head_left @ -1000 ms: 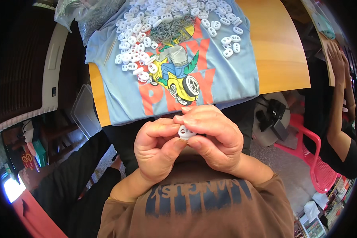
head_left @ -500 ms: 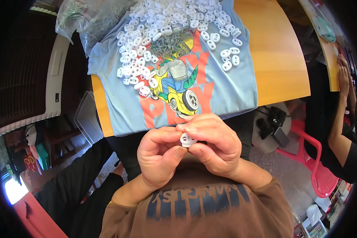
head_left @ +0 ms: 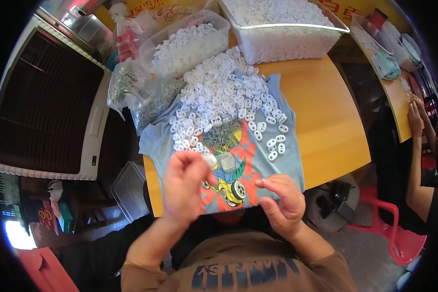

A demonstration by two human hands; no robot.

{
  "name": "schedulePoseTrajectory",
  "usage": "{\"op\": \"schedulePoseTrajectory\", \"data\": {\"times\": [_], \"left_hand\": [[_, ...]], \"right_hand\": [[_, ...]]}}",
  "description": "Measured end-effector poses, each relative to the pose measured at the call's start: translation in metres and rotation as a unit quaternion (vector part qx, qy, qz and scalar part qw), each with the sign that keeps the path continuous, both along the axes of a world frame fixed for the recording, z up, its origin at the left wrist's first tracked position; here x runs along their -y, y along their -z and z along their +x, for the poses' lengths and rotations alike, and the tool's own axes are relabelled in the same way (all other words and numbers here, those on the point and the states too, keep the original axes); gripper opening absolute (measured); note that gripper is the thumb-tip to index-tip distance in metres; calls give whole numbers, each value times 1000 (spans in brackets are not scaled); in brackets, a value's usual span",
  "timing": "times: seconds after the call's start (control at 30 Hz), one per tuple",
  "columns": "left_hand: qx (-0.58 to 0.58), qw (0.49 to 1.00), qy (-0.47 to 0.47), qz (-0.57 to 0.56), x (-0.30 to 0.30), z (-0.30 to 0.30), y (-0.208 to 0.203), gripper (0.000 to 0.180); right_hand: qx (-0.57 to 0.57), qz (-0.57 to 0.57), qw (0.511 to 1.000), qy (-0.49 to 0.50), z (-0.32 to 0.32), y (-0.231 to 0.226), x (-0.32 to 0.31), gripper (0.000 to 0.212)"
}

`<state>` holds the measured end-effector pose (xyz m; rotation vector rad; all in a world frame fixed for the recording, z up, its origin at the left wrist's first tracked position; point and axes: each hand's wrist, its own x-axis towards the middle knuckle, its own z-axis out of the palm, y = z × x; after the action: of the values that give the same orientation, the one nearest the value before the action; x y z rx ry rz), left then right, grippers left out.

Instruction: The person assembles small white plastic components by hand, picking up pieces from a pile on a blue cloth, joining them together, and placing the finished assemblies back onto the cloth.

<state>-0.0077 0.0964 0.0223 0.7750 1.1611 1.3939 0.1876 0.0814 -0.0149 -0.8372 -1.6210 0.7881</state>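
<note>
My left hand [head_left: 184, 182] is raised over the near left part of a light blue T-shirt [head_left: 292, 160]. Its thumb and fingers pinch a white cord lock [head_left: 210, 160], slightly smeared by motion. My right hand [head_left: 283, 200] hovers at the shirt's near right edge, thumb and fingers apart, with nothing in it. Beyond my hands, a heap of white two-holed cord locks [head_left: 216, 92] covers the far part of the shirt. Small metal springs [head_left: 223, 136] lie in a grey pile just in front of that heap. Several loose cord locks [head_left: 277, 146] sit apart on the right.
Clear tubs of white pieces, one smaller [head_left: 219, 36] and one large [head_left: 297, 41], stand at the back of the wooden table [head_left: 326, 117]. A plastic bag of metal parts [head_left: 146, 97] lies left. A pink chair [head_left: 394, 228] and another person's hands [head_left: 416, 117] are at right.
My hands were together around a cord lock near my chest. They have parted and moved forward; the left carries a cord lock, the right has opened. The view has tilted up, showing the tubs.
</note>
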Motion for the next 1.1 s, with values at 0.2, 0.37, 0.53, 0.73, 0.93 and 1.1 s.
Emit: {"op": "schedulePoseTrajectory", "data": {"times": [0.2,0.37,0.53,0.73,0.93,1.1], "left_hand": [[-42,988,-11,151,-159,-51,-41,15],[-50,988,-79,123,-226,-70,-65,8],[-127,987,-73,70,-294,-102,-60,12],[-180,972,-4,148,-248,-71,-51,21],[-359,902,204,123,-112,-31,-14,17],[-518,794,244,204,-71,-23,3,13]], "right_hand": [[39,19,996,75,18,20,-14,22],[74,36,993,86,14,23,-18,19],[75,48,993,78,9,25,-19,19],[63,42,994,82,14,30,-18,19],[81,67,991,83,10,32,-19,19],[99,78,988,86,7,33,-18,20]]}}
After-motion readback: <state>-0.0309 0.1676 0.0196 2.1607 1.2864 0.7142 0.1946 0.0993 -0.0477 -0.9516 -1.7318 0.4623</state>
